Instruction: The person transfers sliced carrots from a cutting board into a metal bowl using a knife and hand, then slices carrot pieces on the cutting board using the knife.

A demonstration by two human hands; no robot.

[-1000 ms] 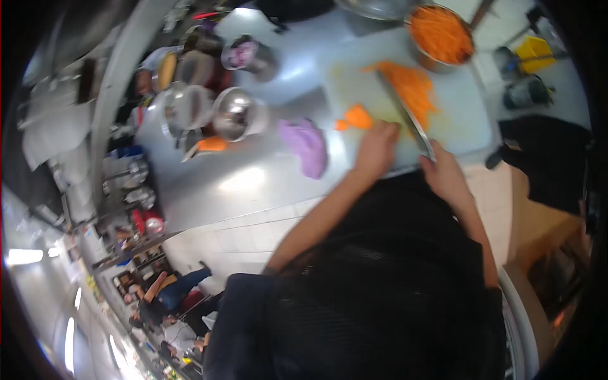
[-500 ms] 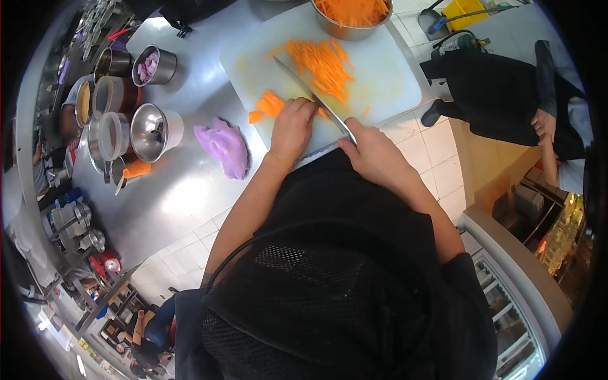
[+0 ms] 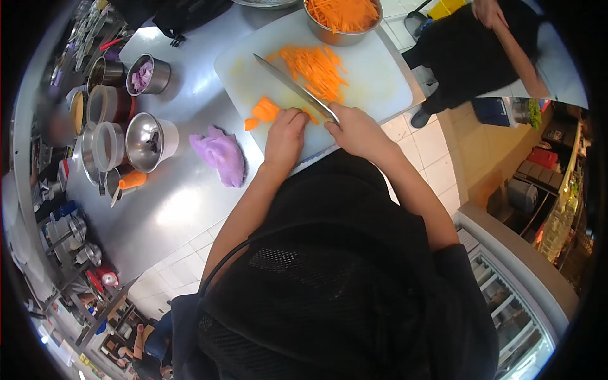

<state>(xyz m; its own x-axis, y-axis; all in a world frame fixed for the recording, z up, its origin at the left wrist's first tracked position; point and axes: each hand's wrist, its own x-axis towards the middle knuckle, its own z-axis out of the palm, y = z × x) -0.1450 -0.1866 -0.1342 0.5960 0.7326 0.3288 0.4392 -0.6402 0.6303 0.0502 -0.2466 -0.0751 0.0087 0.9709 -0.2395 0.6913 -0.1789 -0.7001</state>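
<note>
My right hand [image 3: 360,132] grips the handle of a kitchen knife [image 3: 292,83], whose long blade points up and left over the white cutting board [image 3: 373,101]. Beside the blade, my left hand [image 3: 284,138] has its fingers curled down on the board. A bit of orange carrot [image 3: 310,114] shows at its fingertips, mostly hidden by the hand. Cut carrot strips [image 3: 315,71] lie in a pile beyond the knife. Carrot chunks [image 3: 266,109] rest left of my left hand. At the far edge of the board stands a metal bowl [image 3: 344,38] heaped with carrot shreds.
A crumpled purple cloth [image 3: 220,156] lies on the steel table [image 3: 196,114]. Left of it are a metal bowl [image 3: 144,142], a peeled carrot piece [image 3: 132,180], plastic tubs and a pot [image 3: 158,75] holding purple pieces. A person in a black apron [image 3: 465,57] stands at upper right.
The knife has tilted slightly, and its tip sits farther left of the strip pile. The person in the apron has shifted up and left in view. Both my hands stay on the same things.
</note>
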